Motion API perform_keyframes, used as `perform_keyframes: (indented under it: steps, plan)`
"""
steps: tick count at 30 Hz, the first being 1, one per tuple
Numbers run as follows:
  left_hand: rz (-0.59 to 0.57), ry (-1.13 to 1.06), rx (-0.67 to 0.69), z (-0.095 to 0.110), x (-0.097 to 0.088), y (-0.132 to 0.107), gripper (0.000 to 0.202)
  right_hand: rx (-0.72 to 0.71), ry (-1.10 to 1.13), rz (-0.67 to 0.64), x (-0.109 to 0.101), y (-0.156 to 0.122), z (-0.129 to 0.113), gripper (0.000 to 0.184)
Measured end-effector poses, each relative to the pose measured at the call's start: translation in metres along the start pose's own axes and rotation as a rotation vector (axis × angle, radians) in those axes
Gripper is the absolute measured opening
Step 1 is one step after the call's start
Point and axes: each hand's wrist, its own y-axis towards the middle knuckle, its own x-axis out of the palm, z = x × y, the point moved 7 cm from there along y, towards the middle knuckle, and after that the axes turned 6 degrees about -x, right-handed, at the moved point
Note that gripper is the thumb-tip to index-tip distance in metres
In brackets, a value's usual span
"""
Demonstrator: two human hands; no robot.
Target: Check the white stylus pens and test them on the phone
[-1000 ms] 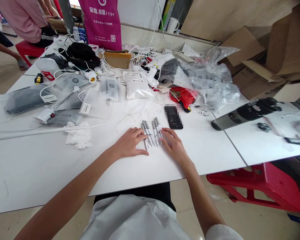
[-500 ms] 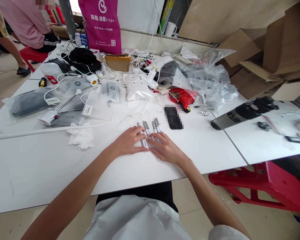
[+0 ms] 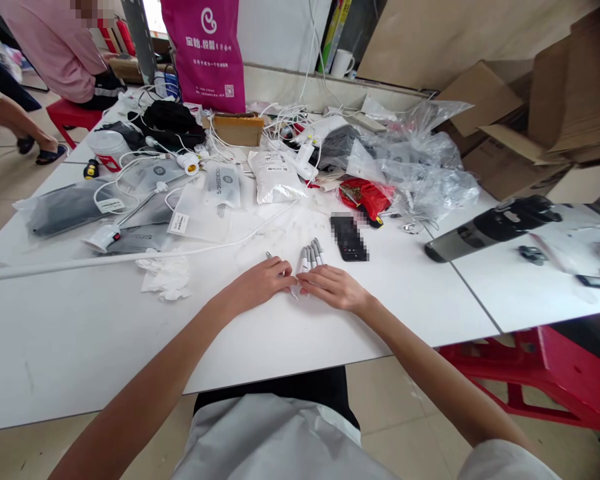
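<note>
Smooth white tabletop (image 3: 260, 350), crinkled clear plastic (image 3: 443, 190) piled behind.
Slim white-and-grey pens (image 3: 312, 256) lie side by side before the person, lower ends under the right hand (image 3: 337, 287), fingers nearly together; I cannot tell whether they grip. Left hand (image 3: 260, 287) curls narrowly over a separate pen (image 3: 269, 255), its hold hidden. Flat black phone (image 3: 349, 241) lies near; wrinkled tissue (image 3: 166, 277) sits left of both hands.

pens (image 3: 310, 257): grey-and-white | phone (image 3: 351, 248): black | table (image 3: 105, 347): white | carrier bag (image 3: 205, 79): magenta (white-printed)

White table (image 3: 80, 347) bearing pens (image 3: 313, 255), phone (image 3: 347, 233), crumpled tissue (image 3: 166, 275)
</note>
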Motion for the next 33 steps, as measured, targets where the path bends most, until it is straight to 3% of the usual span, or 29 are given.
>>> perform_keyframes:
  steps: [2,5,8,10,12,13,17,20,27,33]
  plan:
    - [0.027,0.041,0.003,0.002,-0.002,0.001,0.022,0.133,0.052,0.151,-0.012,0.004,0.010,0.011]
    - [0.088,-0.055,-0.027,0.006,-0.009,0.002,0.018,0.330,0.139,0.566,-0.042,0.014,0.020,0.019]
    - [0.243,-0.355,-0.158,0.003,-0.028,0.002,0.016,0.490,0.386,1.018,-0.068,0.024,0.034,0.033]
    - [0.407,-0.654,-0.330,-0.009,-0.042,-0.002,0.022,0.558,0.670,1.175,-0.073,0.035,0.049,0.036]
    - [0.559,-0.940,-0.475,-0.021,-0.051,-0.006,0.034,0.641,1.012,1.198,-0.065,0.045,0.065,0.032]
    - [0.575,-1.066,-0.522,-0.025,-0.052,-0.005,0.041,0.686,1.182,1.177,-0.058,0.048,0.072,0.029]
    - [0.502,-1.401,-0.739,-0.039,-0.045,-0.004,0.062,0.808,1.626,1.135,-0.028,0.041,0.089,0.025]
    - [0.513,-1.538,-0.834,-0.046,-0.039,-0.010,0.066,0.850,1.741,1.175,-0.011,0.028,0.094,0.025]
    - [0.548,-1.748,-0.936,-0.054,-0.019,-0.018,0.054,0.889,1.831,1.328,0.010,0.010,0.095,0.022]
    - [0.609,-2.114,-0.880,-0.050,-0.011,-0.014,0.045,0.838,1.890,1.297,0.013,0.016,0.090,0.019]
